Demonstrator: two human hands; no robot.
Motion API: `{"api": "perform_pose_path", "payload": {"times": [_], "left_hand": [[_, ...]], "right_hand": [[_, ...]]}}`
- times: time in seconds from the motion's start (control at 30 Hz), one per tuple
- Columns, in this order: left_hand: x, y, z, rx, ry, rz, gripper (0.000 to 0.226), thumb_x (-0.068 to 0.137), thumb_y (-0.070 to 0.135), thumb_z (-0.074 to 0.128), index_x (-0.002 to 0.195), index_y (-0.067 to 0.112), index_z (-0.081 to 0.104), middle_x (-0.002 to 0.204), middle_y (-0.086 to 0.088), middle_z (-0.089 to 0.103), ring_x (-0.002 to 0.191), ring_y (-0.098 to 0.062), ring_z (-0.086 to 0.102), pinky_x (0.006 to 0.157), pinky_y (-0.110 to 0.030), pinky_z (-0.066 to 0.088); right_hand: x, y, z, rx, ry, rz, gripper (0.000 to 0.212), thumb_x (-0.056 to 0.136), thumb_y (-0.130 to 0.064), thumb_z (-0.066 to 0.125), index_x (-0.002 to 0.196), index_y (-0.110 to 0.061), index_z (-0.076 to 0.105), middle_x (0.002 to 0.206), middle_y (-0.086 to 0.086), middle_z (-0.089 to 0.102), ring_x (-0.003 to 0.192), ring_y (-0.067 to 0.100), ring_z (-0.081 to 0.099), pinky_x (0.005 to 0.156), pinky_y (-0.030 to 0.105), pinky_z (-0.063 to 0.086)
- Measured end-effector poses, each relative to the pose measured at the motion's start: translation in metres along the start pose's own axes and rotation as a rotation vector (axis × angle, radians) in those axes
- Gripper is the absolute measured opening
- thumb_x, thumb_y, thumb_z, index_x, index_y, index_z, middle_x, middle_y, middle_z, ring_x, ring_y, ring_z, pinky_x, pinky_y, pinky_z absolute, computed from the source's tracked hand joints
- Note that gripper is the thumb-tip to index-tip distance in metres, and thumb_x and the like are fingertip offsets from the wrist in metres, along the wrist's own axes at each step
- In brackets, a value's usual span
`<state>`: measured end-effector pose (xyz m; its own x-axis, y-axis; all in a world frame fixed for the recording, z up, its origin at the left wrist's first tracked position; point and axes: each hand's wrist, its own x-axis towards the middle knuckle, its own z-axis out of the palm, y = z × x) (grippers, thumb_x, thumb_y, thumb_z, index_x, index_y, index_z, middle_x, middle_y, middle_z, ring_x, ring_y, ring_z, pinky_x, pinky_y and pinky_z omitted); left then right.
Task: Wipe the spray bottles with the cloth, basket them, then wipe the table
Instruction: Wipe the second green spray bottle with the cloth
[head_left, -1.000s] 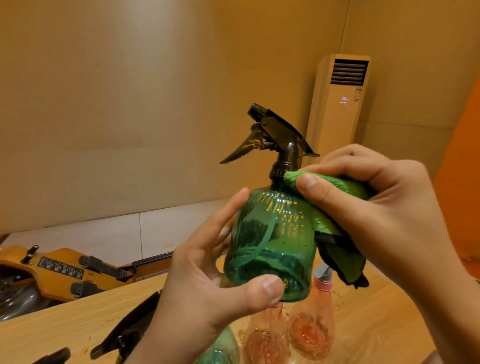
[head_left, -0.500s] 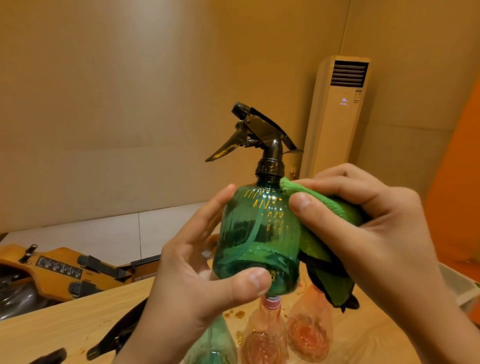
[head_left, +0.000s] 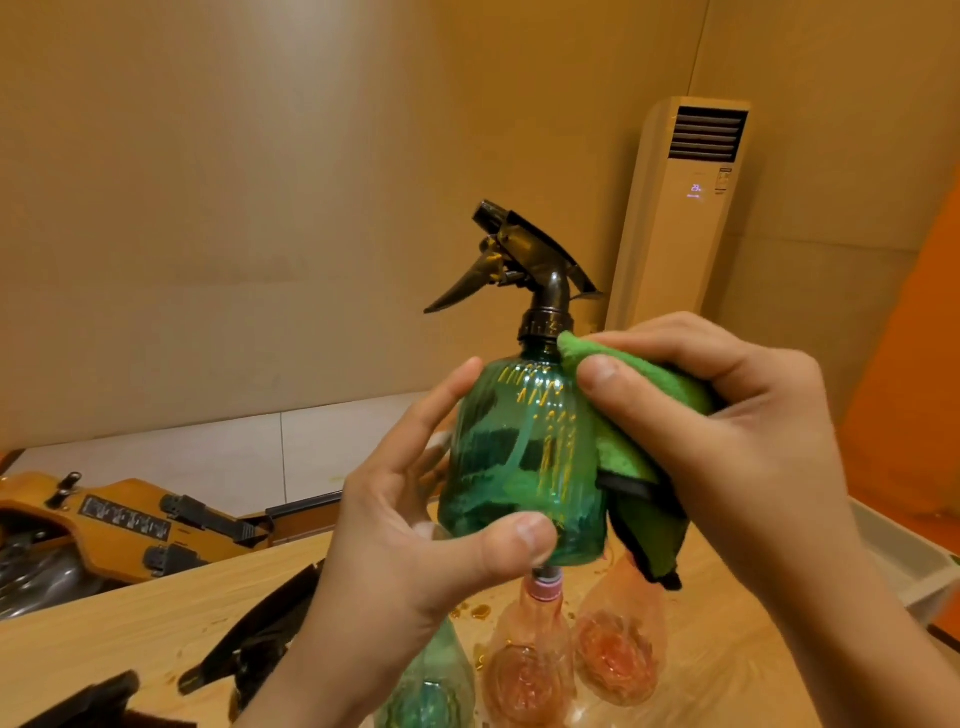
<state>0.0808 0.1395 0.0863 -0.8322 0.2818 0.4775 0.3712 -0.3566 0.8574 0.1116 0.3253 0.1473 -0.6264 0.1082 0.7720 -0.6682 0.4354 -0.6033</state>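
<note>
Both hands are raised in front of me with the green spray bottle (head_left: 524, 457) held upright between them, well above the counter (head_left: 130, 618). My left hand (head_left: 405, 525) grips the lower part of the bottle: the thumb presses on the front near the base, and the fingers curl round the far side, with the index finger lying up along the left wall. My right hand (head_left: 727, 447) holds the green cloth (head_left: 628, 457) bunched against the bottle's right shoulder, just under the neck. Its thumb pins the cloth to the plastic, and the other fingers curl over the top of the fold. A loose, dark-edged corner of the cloth hangs down past the bottle's base on the right. The black trigger head (head_left: 524, 260) stands clear above both hands, its nozzle pointing left.

Down on the counter, directly beneath the held bottle, stand two pink spray bottles (head_left: 530, 660) side by side, and a second green bottle (head_left: 431, 686) shows just left of them, partly behind my left wrist. A few amber drops (head_left: 478, 610) sit on the wood beside them. A corner of a white bin (head_left: 898, 561) shows at the counter's right edge, behind my right forearm.
</note>
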Motion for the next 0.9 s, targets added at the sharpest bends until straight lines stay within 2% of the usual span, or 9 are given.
{"api": "perform_pose_path", "payload": {"times": [0.3,0.43,0.57,0.73,0.9], "left_hand": [[0.001,-0.001,-0.001,0.011,0.031,0.042,0.088,0.049,0.022,0.092,0.129,0.05,0.066,0.125,0.004,0.073,0.115,-0.022,0.072,0.085,-0.038,0.063],[0.001,0.001,-0.002,0.061,0.04,0.091,0.088,0.052,0.024,0.092,0.132,0.049,0.064,0.13,0.01,0.07,0.12,-0.019,0.069,0.088,-0.035,0.061],[0.001,0.001,-0.004,0.052,0.05,0.088,0.086,0.053,0.024,0.092,0.131,0.048,0.065,0.125,0.009,0.073,0.115,-0.017,0.071,0.085,-0.031,0.062],[-0.003,0.003,0.002,0.063,0.05,0.087,0.088,0.051,0.024,0.092,0.13,0.05,0.065,0.128,0.011,0.071,0.117,-0.016,0.071,0.086,-0.033,0.062],[0.0,0.009,-0.004,0.114,0.06,0.098,0.091,0.053,0.029,0.093,0.133,0.056,0.059,0.131,0.016,0.068,0.119,-0.017,0.069,0.089,-0.041,0.061]], "right_hand": [[-0.006,0.001,0.009,0.019,-0.014,-0.039,0.01,0.084,-0.022,0.078,0.094,-0.021,0.08,0.09,-0.004,0.072,0.087,0.017,0.07,0.07,0.019,0.052],[-0.007,0.002,0.012,0.027,0.049,-0.047,0.01,0.085,-0.023,0.078,0.094,-0.02,0.08,0.091,-0.003,0.073,0.087,0.016,0.071,0.071,0.019,0.052],[-0.017,0.002,0.017,0.018,0.03,-0.044,0.011,0.083,-0.024,0.078,0.094,-0.024,0.079,0.09,-0.004,0.071,0.086,0.016,0.07,0.069,0.018,0.052],[-0.011,0.004,0.01,0.14,0.089,0.057,0.008,0.084,-0.023,0.08,0.091,-0.019,0.08,0.092,-0.002,0.077,0.083,0.01,0.071,0.07,0.02,0.053],[-0.034,0.006,0.023,0.154,0.048,0.047,0.013,0.077,-0.03,0.085,0.087,-0.028,0.077,0.091,0.001,0.071,0.086,0.02,0.069,0.072,0.027,0.054]]}}
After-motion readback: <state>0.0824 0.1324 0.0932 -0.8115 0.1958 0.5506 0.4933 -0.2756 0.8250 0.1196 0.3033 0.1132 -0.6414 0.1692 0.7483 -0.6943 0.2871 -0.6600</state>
